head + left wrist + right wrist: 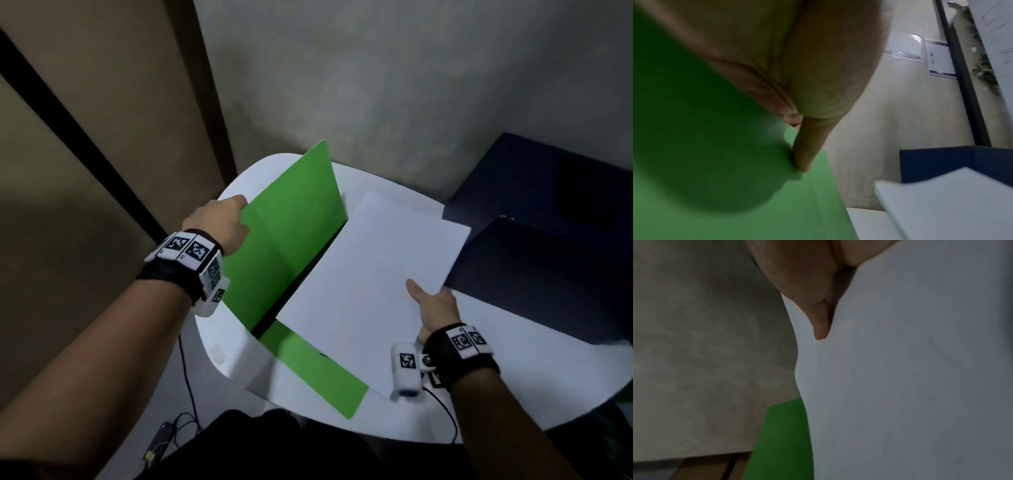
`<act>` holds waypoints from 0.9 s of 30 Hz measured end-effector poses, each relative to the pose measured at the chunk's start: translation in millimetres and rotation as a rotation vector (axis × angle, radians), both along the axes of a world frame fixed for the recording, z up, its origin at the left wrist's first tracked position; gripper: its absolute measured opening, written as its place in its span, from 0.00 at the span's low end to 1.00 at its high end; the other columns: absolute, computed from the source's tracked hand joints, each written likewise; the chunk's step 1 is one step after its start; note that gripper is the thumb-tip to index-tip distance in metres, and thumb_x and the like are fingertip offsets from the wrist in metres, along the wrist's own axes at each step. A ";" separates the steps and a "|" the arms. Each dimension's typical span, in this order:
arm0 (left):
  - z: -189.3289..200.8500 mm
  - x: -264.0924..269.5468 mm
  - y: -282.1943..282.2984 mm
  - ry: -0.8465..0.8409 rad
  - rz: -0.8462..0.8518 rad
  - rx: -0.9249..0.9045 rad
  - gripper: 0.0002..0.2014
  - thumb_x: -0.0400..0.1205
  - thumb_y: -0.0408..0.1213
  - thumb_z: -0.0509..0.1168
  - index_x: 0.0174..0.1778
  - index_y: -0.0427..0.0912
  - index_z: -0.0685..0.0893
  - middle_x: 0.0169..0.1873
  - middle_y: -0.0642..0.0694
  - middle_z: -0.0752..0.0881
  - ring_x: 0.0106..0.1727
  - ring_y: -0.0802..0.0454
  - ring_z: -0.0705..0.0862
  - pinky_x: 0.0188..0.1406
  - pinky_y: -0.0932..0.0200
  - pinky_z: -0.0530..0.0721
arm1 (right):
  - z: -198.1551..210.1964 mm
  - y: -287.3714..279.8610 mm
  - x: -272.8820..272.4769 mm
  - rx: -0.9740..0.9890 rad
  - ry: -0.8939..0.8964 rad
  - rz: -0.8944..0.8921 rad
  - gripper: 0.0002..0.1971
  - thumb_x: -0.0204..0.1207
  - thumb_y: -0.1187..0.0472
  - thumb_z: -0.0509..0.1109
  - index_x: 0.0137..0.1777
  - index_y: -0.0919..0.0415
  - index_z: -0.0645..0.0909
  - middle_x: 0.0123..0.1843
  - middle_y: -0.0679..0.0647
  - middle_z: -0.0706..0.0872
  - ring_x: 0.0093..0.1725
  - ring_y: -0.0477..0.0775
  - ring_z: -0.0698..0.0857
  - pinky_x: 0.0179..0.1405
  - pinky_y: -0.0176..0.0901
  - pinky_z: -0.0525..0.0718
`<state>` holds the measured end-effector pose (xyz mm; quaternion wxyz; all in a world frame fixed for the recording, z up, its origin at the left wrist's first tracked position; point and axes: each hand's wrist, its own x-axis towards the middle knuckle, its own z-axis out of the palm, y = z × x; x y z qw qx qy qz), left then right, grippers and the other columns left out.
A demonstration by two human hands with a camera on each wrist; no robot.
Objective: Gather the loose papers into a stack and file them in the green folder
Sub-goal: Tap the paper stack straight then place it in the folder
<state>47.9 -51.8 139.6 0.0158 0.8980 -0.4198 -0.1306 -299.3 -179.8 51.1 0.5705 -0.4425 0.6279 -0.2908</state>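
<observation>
Left hand (219, 219) pinches edge of folder (287, 240) front cover, holding it raised, tilted open. Folder back cover flat on white worktop (513, 377), near corner overhanging edge. Right hand (433, 305) grips papers (373, 274) at right edge, thumb on top; stack tilted, left edge at folder crease. Dark blue boxes (548, 260) right of papers.

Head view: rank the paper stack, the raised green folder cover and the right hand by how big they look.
1. paper stack
2. raised green folder cover, close to the stack in apparent size
3. right hand, clearly smallest
</observation>
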 end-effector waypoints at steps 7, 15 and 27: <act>4.0 -18.3 1.6 0.022 -0.030 -0.033 0.20 0.83 0.37 0.59 0.73 0.48 0.70 0.60 0.33 0.84 0.52 0.32 0.85 0.49 0.43 0.85 | -94.1 -3.4 -14.6 0.219 0.321 0.053 0.22 0.71 0.57 0.78 0.62 0.64 0.79 0.62 0.62 0.87 0.59 0.68 0.87 0.63 0.66 0.84; -19.3 14.1 -3.5 0.119 0.041 -0.070 0.24 0.84 0.37 0.62 0.77 0.47 0.69 0.65 0.34 0.83 0.53 0.35 0.85 0.52 0.47 0.85 | -47.6 12.8 -4.0 -0.012 0.276 0.026 0.21 0.79 0.64 0.72 0.70 0.68 0.75 0.64 0.60 0.84 0.63 0.61 0.83 0.63 0.44 0.77; -123.4 49.7 7.9 0.262 0.229 -0.056 0.30 0.80 0.40 0.72 0.76 0.34 0.72 0.73 0.33 0.78 0.70 0.35 0.80 0.68 0.48 0.77 | 63.2 4.2 -8.4 -0.456 0.041 0.172 0.18 0.77 0.70 0.71 0.66 0.58 0.80 0.59 0.50 0.89 0.59 0.48 0.88 0.61 0.42 0.83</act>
